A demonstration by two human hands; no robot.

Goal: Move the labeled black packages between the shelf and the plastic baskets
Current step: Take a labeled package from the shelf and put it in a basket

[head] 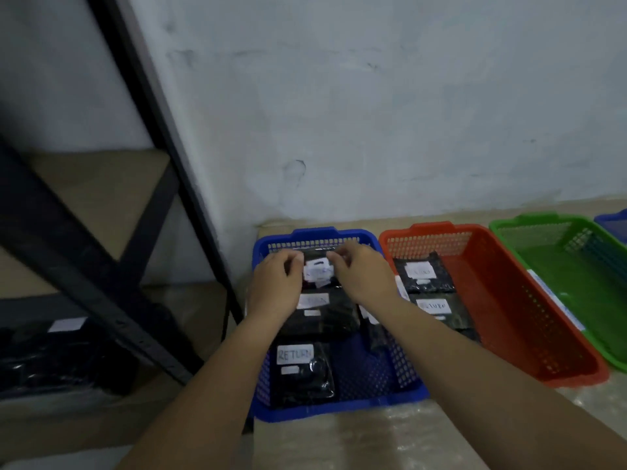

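Observation:
A blue basket (353, 407) on the floor holds several black packages with white labels. My left hand (276, 286) and my right hand (361, 273) both pinch the top edge of the far black package (319, 271), which stands tilted at the basket's back. In front of it lie a second package (322, 313) and a package labeled RETURN (302, 371). The red basket (543, 334) beside it holds two labeled packages (424, 276). More black packages (57, 354) lie on the lower shelf at the left.
A black metal shelf frame (159, 137) slants across the left. A green basket (576, 266) with nothing visible in it stands right of the red one, and the corner of another blue basket (614, 225) shows at the far right. A pale wall (373, 113) rises behind.

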